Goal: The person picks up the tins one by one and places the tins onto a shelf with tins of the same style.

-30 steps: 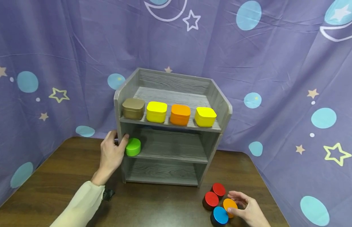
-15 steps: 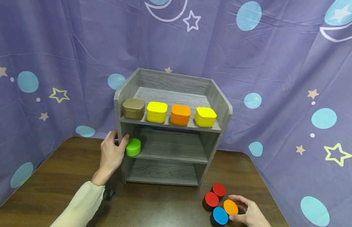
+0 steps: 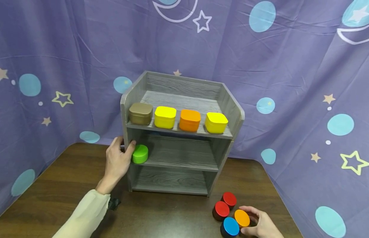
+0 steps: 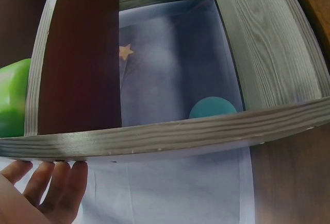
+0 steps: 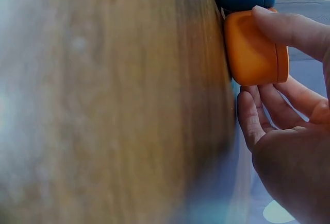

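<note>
In the head view my left hand [image 3: 116, 162] grips the left side panel of a grey wooden shelf unit [image 3: 179, 167], thumb at its front edge beside a green round tin [image 3: 140, 154] on the middle shelf. The left wrist view has the fingers [image 4: 64, 188] against the panel's outer face. At the front right my right hand [image 3: 260, 223] holds an orange round tin [image 5: 252, 49] between thumb and fingers, low at the tabletop. A blue round tin [image 3: 230, 226] stands right beside it, and two red round tins [image 3: 221, 209] are just behind.
Along the top shelf's front edge stand a bronze tin [image 3: 141, 114], a yellow tin [image 3: 165, 117], an orange squarish tin [image 3: 189, 120] and another yellow tin [image 3: 216, 123]. A patterned purple curtain [image 3: 184, 43] hangs behind the brown wooden table [image 3: 163, 215].
My right thumb has slid from over the orange round tin's lid down to its near side, and that hand and tin have shifted slightly. My left hand stays on the shelf panel.
</note>
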The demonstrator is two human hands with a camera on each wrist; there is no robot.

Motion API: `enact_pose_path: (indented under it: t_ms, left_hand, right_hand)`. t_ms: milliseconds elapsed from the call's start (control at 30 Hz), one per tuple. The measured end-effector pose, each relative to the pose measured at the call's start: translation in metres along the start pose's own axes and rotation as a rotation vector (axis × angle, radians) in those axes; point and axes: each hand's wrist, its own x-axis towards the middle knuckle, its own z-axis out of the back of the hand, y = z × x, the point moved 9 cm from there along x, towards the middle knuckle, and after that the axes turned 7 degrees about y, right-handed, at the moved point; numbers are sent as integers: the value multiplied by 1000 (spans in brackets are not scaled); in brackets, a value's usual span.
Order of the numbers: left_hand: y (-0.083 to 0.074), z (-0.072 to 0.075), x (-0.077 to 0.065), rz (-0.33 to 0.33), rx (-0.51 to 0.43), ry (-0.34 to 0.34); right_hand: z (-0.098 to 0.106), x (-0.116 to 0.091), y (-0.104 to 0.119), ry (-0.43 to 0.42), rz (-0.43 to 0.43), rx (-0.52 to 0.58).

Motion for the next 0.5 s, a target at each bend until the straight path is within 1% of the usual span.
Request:
enact_pose_path:
  t_ms: [167, 400, 500]
  left_hand:
    - [0, 0, 0, 4, 0, 6]
    - [3, -1, 1, 21, 4, 21]
    - [4, -2, 1, 30, 6, 29]
  right_hand:
    - [0, 0, -2, 8, 17, 3]
    - [1, 0, 0, -3, 13, -33]
    - [1, -2, 2, -6, 7, -30]
